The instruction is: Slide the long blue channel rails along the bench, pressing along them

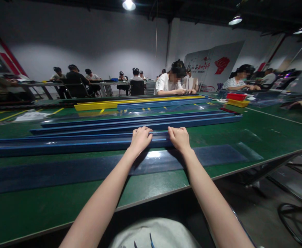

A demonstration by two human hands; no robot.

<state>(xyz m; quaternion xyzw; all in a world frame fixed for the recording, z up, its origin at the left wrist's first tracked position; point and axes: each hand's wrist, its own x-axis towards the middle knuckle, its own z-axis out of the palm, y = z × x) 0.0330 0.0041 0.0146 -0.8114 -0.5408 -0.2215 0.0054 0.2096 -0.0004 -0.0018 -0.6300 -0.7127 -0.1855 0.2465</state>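
Note:
A long blue channel-shaped strip [63,144] lies across the green table, and both hands are on it near its right end. My left hand [141,138] is closed over the strip, fingers curled on its far edge. A short way to the right, my right hand [179,137] grips the strip's end with bent fingers. Between the hands a short stretch of the strip shows. Nearer to me, a flat dark-blue sheet with a clear plastic film [89,168] lies on the table beneath my forearms.
More blue strips [140,122] and a yellow strip [96,105] lie beyond. Red [236,96] and yellow [238,103] trays stand at the back right. A person in white [166,82] leans over the far side. The green table's [163,194] front edge is close to me.

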